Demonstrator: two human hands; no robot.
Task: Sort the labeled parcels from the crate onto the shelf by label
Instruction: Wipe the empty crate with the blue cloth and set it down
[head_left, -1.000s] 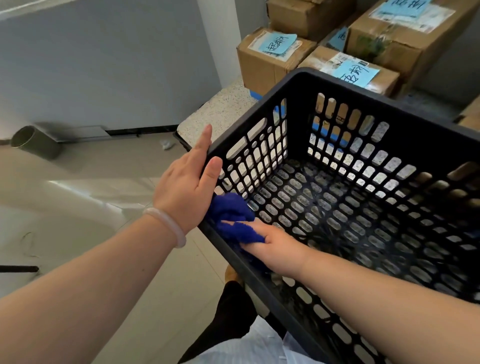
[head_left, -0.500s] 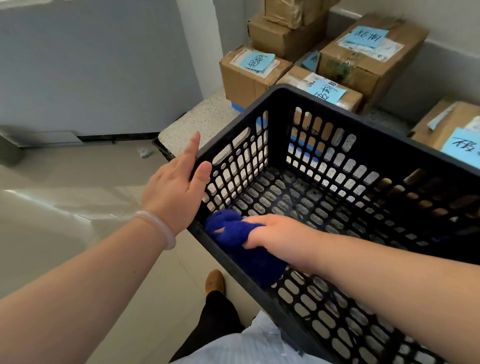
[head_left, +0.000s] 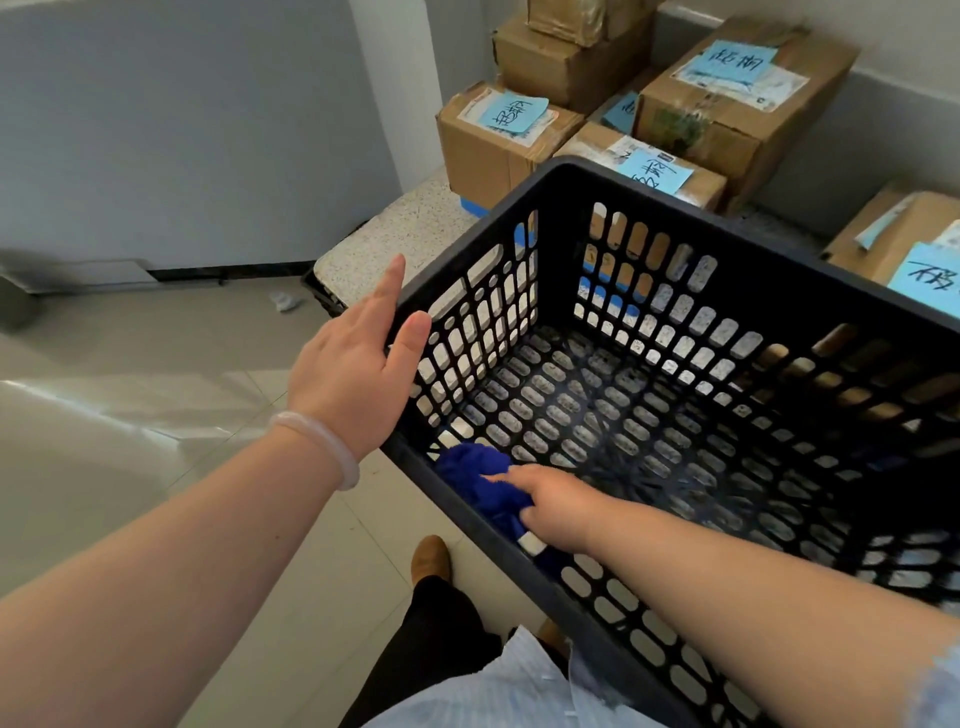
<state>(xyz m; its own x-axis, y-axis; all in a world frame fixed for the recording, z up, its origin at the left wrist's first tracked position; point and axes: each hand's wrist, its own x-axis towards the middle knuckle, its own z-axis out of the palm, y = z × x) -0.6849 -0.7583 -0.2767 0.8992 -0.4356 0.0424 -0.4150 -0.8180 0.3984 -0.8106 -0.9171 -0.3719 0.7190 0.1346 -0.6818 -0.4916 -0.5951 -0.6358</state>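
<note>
A black slotted plastic crate fills the right of the view, with no parcels inside it. My left hand rests flat against its outer left wall, fingers straight and thumb at the rim. My right hand reaches inside and holds a bunched blue cloth against the crate's near left corner. Beyond the crate, cardboard parcels with blue handwritten labels sit on a speckled shelf: one at the left, one just behind the rim, a larger one and one at the right edge.
More plain boxes are stacked at the back against the wall. Pale tiled floor lies to the left, with a scrap of paper near the shelf's end. My brown shoe shows below the crate.
My right hand has worked the blue cloth a little around the crate's near left corner. The view has shifted, bringing more parcels into sight. My left hand stays on the wall.
</note>
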